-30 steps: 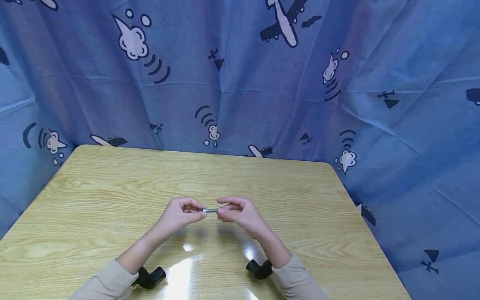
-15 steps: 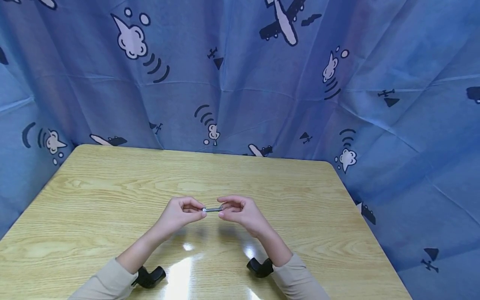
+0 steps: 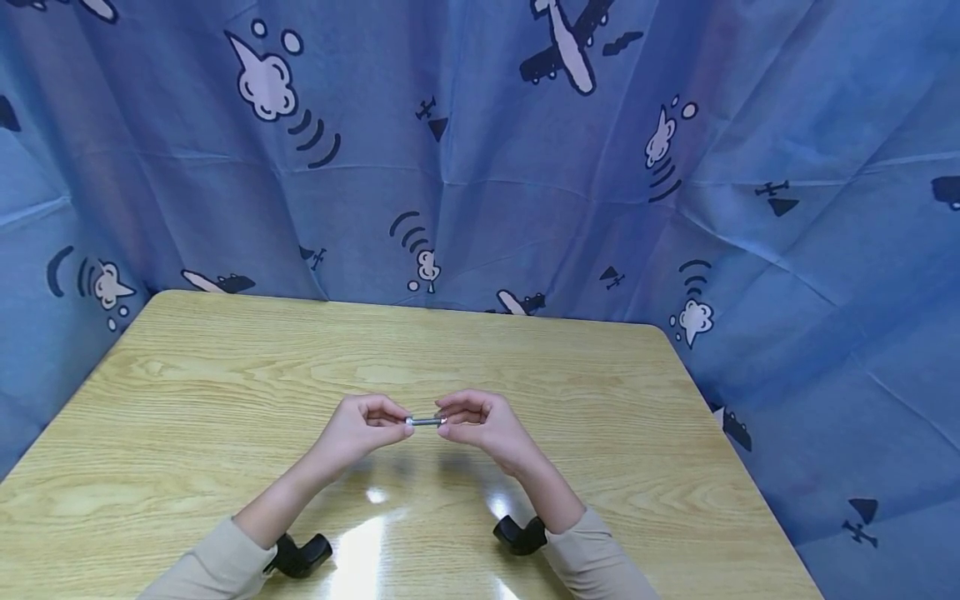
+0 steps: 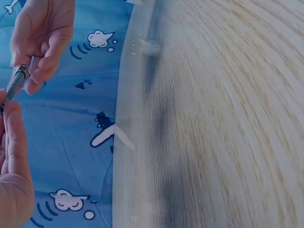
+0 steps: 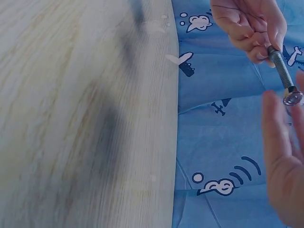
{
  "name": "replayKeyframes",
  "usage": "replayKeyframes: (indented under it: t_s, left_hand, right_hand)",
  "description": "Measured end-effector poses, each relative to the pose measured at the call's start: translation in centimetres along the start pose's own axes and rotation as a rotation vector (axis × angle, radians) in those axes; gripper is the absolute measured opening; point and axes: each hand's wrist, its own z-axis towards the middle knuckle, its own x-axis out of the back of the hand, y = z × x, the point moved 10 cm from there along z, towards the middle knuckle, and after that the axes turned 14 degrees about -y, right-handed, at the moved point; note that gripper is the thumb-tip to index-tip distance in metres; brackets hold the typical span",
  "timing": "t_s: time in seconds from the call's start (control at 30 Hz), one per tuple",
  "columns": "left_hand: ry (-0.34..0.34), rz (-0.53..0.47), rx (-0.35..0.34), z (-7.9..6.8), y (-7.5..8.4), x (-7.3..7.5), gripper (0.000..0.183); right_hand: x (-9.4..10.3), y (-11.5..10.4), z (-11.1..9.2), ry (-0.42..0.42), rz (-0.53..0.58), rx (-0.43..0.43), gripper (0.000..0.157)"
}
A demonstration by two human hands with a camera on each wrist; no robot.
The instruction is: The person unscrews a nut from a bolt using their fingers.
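Note:
A silver threaded bolt is held level above the table, between the two hands. My left hand pinches its left end between thumb and fingertips. In the right wrist view, the left thumb and fingers close round the bolt's far end. The bolt's other end carries a hexagonal piece with a shiny face. My right hand surrounds that end with thumb and fingers apart, the thumb tip close beside it. From the left wrist, the hexagonal piece shows right at the right fingertips.
Both hands are over a light wood-grain table. Blue curtains printed with planes and clouds hang behind and at the sides. Black wrist devices are on both forearms, below beige sleeves. Light reflections shine on the tabletop near the forearms.
The right thumb and fingers, closed over the bolt's right end a second ago, have spread and uncovered it. The bolt tilted slightly, then levelled. The left hand keeps its pinch in place.

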Motion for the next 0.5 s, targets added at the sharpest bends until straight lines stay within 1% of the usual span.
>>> replayKeyframes:
  t_s: [0.23,0.4,0.5]
  left_hand:
    - [0.007,0.016,0.001,-0.04,0.01,0.05,0.027]
    - [0.01,0.015,0.002,-0.08,-0.01,0.13,0.027]
    - [0.011,0.012,-0.002,-0.08,-0.01,0.18,0.027]
  right_hand:
    - [-0.18,0.31,0.18,-0.015,0.027,-0.031,0.032]
    - [-0.09,-0.07,0.09,-0.02,0.0,0.006,0.024]
    - [-0.07,-0.37,0.05,-0.023,-0.016,0.029,0.029]
